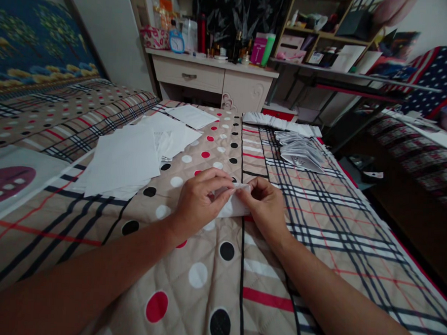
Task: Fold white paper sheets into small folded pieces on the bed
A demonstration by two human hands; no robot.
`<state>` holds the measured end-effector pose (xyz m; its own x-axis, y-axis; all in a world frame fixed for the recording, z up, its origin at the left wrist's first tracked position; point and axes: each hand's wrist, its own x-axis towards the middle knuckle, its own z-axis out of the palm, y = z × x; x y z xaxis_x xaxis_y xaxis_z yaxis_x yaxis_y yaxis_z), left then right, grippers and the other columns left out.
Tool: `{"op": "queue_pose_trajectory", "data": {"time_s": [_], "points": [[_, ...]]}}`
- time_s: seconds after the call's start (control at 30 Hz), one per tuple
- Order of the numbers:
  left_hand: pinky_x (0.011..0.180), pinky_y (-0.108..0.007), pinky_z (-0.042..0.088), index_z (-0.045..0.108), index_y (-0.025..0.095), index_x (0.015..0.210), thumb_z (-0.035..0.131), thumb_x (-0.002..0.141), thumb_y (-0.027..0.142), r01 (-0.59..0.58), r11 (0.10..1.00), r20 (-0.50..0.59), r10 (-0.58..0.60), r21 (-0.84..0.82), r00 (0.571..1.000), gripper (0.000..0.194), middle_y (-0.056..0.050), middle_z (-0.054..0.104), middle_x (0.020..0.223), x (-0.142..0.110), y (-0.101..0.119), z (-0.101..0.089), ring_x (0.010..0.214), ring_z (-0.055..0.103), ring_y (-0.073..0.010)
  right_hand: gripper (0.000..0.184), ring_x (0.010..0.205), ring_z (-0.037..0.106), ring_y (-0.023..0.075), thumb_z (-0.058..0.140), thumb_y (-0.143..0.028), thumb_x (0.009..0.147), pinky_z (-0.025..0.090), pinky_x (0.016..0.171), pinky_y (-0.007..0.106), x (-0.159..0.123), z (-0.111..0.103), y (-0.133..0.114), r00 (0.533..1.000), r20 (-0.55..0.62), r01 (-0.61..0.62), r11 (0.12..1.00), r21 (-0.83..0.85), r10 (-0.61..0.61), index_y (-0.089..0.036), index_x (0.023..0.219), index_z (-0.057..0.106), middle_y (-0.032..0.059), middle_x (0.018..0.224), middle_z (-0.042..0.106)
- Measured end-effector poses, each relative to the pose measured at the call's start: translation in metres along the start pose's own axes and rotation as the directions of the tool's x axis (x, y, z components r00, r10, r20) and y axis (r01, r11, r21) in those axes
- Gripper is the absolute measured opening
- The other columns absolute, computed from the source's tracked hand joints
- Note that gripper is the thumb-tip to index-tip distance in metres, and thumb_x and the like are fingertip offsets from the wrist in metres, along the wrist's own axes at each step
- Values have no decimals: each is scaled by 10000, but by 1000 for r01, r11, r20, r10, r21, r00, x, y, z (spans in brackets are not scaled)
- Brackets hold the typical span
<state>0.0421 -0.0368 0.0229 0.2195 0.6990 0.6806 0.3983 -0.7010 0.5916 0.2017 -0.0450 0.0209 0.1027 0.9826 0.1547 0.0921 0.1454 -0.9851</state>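
Note:
Between my hands is a small white piece of paper [233,207], held low over the patterned bedspread [198,304]. My left hand [204,196] pinches its upper left part between thumb and fingers. At the upper right edge, my right hand [265,205] grips the same paper, thumb on the near side and fingers curled behind. The paper appears folded, though my fingers cover part of it. To the left lies a loose stack of white sheets [123,158]. Farther off on the right sits a bundle of folded papers [301,153] with some dark writing.
A long row of folded white papers [281,122] lies at the bed's far right. A clear plastic bag [56,165] with a purple print rests at left. Beyond the bed stand a white dresser [190,76] with bottles and a clock, and a desk [360,80].

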Motion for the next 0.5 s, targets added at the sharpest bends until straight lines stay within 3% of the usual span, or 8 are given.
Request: {"op": "queue_pose_trajectory", "data": {"time_s": [0.27,0.4,0.5], "points": [[720,-251,524,719,172,827,657,819,145,31,996,24,-29,-83,999,68,-67,696,913,2,-1,1,832,652,-147,123,544,462,99,731,-225,641,339,496,219,3,-4,5,1000,-1,4,1000,28,-4,-159,659,628,-13,616,592],[706,-251,525,690,177,821,712,758,149,186,977,10,-186,-106,982,72,-34,699,822,0,-6,4,771,654,-149,95,610,514,117,717,-222,678,390,565,229,-1,-5,1,999,39,21,996,88,-25,-167,715,649,0,684,624],[663,-234,524,651,179,895,742,729,200,314,934,16,-316,-172,948,191,-28,690,843,-1,-9,6,770,656,-152,97,652,534,122,656,-269,773,409,603,235,-4,-5,-1,998,51,32,984,178,-42,-195,834,648,-5,752,626]]}}
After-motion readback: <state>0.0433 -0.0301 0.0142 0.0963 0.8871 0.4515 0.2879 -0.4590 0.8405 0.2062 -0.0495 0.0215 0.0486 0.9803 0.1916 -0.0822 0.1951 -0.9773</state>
